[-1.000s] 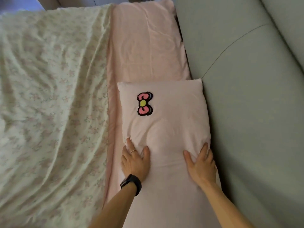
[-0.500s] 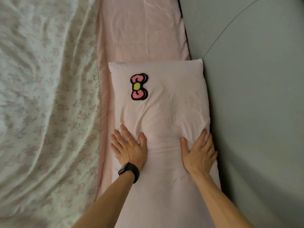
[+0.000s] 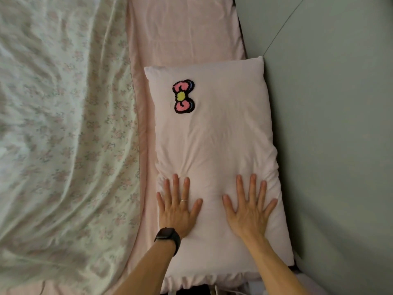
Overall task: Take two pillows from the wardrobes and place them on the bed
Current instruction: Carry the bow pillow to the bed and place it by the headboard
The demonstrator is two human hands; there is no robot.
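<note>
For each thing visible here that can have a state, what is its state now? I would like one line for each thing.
pillow: lying flat on the pink sheet, against the headboard, bow side up.
left hand: open, palm flat on the pillow.
right hand: open, palm flat on the pillow.
floral blanket: spread out, wrinkled.
pink sheet: laid flat, partly covered.

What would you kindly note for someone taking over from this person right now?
Left hand: open, flat on the pink pillow.
Right hand: open, flat on the same pillow.
The pillow lies on the pink sheet, against the grey headboard, beside the floral duvet.
Done: one pillow is on the bed.
Left: no second pillow is in view; fetch it from the wardrobe.
</note>
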